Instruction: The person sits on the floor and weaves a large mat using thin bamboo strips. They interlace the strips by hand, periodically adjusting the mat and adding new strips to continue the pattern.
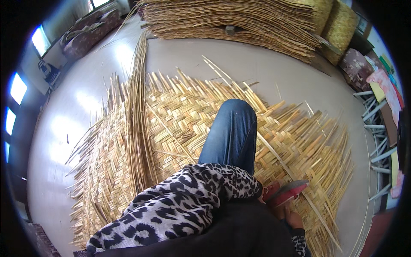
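Note:
A large mat of split straw-coloured strips (pixel 180 113), woven in a zigzag pattern, lies on the floor beneath me. My left arm, in a black-and-white spotted sleeve, crosses toward my red and grey shoe (pixel 286 192). Only a sliver of my left hand (pixel 260 197) shows past the cuff beside the shoe; its fingers are hidden. Just below the shoe, my right hand (pixel 293 217) is bent with its fingers drawn together, low over the weave. Whatever it may grip cannot be made out. Close by, a long loose strip (pixel 317 211) runs diagonally across the mat.
A bundle of long thin strips (pixel 138 115) lies across the mat's left part. My bent knee (pixel 234 124) rises over the middle. At the back is a tall stack of woven sheets (pixel 227 23). Stacked stools (pixel 376 128) stand at right, a patterned sofa (pixel 90 34) at far left.

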The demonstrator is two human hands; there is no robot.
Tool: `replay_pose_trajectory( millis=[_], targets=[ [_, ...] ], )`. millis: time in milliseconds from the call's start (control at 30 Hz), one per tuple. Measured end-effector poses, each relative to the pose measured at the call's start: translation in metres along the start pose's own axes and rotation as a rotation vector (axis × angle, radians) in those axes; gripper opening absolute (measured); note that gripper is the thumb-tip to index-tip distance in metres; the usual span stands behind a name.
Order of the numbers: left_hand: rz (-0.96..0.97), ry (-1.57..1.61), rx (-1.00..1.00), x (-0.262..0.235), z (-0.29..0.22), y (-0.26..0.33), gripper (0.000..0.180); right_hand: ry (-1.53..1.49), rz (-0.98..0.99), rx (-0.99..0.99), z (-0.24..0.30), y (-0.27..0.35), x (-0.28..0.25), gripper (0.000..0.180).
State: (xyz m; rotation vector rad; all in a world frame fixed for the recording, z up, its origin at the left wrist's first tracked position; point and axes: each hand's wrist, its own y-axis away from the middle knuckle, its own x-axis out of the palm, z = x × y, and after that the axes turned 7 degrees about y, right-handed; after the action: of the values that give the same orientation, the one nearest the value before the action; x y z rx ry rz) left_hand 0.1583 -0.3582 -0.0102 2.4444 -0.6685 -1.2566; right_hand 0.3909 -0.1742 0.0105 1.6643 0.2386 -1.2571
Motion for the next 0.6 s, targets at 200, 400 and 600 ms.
replay_pose_trajectory(
  millis=[200, 400, 600],
  targets=[
    [-0.252, 0.366, -0.058, -0.074, 0.016, 0.085, 0.051, 0.03, 0.17, -0.09, -0.005, 0.001, -0.011, 0.077],
    [-1.678, 0.307, -0.451, -0.051, 0.128, 0.304, 0.013, 0.035, 0.421, -0.068, -0.008, -0.043, -0.033, 0.081],
    [-1.183, 0.61, -1.655, 0.09, 0.198, 0.444, 0.038, 0.138, 0.544, -0.093, -0.001, -0.058, -0.042, 0.092]
  ],
)
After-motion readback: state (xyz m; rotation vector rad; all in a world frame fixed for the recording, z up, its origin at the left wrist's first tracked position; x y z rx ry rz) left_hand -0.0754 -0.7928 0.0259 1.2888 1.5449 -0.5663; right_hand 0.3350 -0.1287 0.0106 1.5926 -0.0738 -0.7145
